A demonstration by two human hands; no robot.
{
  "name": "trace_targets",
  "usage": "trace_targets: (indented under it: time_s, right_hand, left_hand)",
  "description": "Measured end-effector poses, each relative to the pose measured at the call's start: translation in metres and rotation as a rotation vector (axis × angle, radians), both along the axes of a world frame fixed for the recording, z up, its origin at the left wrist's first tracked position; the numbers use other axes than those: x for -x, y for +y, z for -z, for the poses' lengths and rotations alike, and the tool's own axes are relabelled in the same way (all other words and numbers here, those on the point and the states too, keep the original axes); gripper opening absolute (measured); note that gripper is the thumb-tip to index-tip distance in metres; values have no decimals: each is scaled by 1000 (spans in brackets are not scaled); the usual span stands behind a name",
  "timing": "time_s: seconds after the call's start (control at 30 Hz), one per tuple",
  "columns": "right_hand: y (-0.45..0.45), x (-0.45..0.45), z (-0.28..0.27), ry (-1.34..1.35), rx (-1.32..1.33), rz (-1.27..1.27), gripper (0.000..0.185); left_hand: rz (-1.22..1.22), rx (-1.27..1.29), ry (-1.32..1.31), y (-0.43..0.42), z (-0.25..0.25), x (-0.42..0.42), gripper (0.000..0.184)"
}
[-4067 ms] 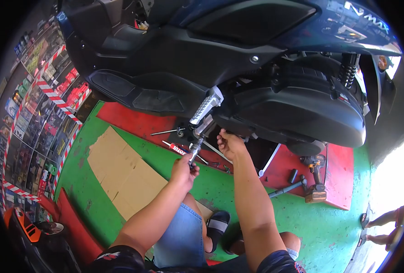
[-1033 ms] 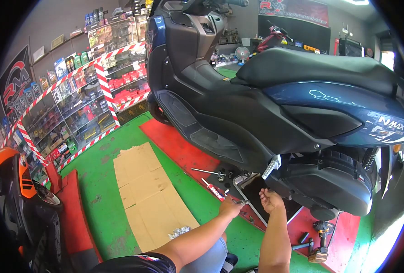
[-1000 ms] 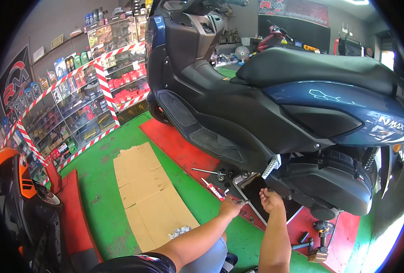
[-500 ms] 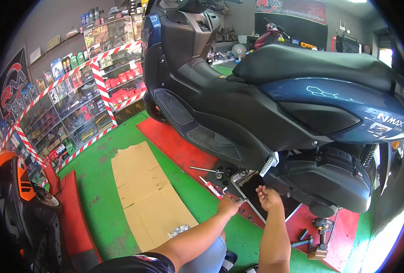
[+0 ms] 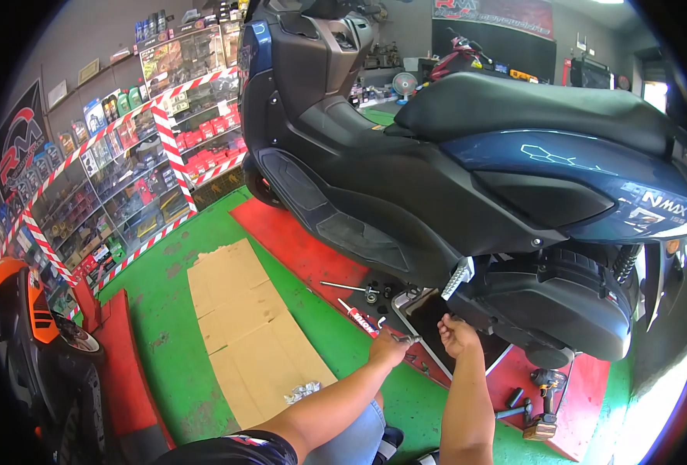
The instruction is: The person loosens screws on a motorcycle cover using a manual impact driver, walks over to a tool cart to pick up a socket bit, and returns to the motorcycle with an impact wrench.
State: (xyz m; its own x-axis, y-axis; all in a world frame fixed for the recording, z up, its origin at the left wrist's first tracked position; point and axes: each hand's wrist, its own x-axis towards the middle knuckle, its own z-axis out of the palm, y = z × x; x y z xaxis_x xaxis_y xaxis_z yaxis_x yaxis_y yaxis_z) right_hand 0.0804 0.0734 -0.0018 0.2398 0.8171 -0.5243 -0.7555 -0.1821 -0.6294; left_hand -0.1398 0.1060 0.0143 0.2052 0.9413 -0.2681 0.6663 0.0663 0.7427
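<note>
My left hand [image 5: 388,350] is closed around a small metallic tool [image 5: 410,339] whose end points right; its exact kind is unclear. Close to the scooter's underside, my right hand [image 5: 458,335] has its fingers curled together, and whatever they may hold is too small to make out. Below and behind it lies a shallow dark tray [image 5: 429,314] with a pale rim. The blue and black scooter [image 5: 436,194] stands above both hands. A red and white tube [image 5: 361,319] lies just beyond my left hand.
A T-shaped metal tool [image 5: 351,288] lies on the red platform [image 5: 297,248]. To the right are a cordless impact driver [image 5: 547,395] and a hammer [image 5: 514,412]. Flattened cardboard [image 5: 243,333] with crumpled foil [image 5: 303,391] covers floor at left. An orange and black motorcycle [image 5: 34,333] stands far left.
The view has shifted very slightly. Both hands keep nearly the same positions and grips.
</note>
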Motion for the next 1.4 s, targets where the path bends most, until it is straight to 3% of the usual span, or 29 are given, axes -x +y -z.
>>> trace_targets:
  time_s: [0.1, 0.27, 0.37, 0.6, 0.8, 1.13, 1.4]
  right_hand:
    - [3, 3, 2, -39, 44, 10, 5]
    - [3, 13, 16, -31, -71, 172, 6]
    - [-1, 11, 23, -22, -155, 138, 3]
    - [-2, 11, 17, -66, -66, 81, 7]
    - [-5, 16, 2, -165, -37, 28, 22]
    - [2, 13, 10, -283, 31, 72, 18]
    - [-1, 11, 5, -338, 67, 69, 21]
  left_hand:
    - [-17, 16, -14, -1, -1, 1, 61]
    - [-38, -67, -61, 4, 21, -1, 78]
    - [-51, 8, -168, 8, 32, -1, 59]
    - [-55, -33, -73, 9, 36, -5, 57]
    - [-66, 49, -41, 1, -1, -1, 57]
    - [-105, 146, -149, -1, -18, 1, 42]
    - [-104, 191, -207, 0, -24, 4, 44]
